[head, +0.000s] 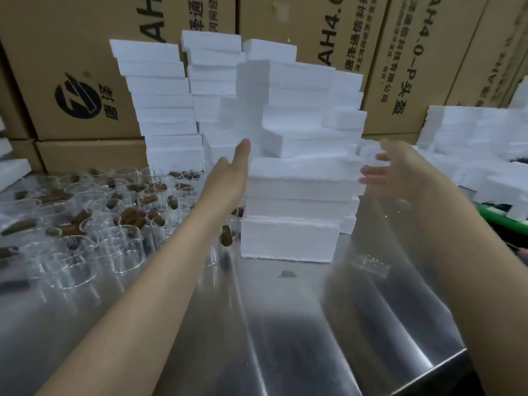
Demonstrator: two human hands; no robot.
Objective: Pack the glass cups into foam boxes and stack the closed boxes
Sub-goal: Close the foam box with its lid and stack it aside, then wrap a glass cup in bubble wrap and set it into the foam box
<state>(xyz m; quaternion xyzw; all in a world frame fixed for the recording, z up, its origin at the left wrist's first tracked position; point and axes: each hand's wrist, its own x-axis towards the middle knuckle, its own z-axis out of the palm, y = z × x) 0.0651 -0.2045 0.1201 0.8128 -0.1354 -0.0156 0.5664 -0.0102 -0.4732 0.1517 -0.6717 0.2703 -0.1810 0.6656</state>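
Note:
A tall, uneven stack of closed white foam boxes (pixel 297 192) stands in the middle of the steel table (pixel 285 324). My left hand (pixel 233 167) reaches to the stack's left side at mid height, fingers mostly hidden against the foam. My right hand (pixel 391 170) hovers just right of the stack with its fingers spread and straight, holding nothing. Several clear glass cups (pixel 94 232) with brown handles crowd the table's left part.
More foam box stacks (pixel 168 110) rise behind, against large cardboard cartons (pixel 71 67). Loose foam pieces (pixel 471 144) pile up at the right. A single glass cup (pixel 371 264) lies on the table right of the stack. A green item (pixel 497 217) sits at the right edge.

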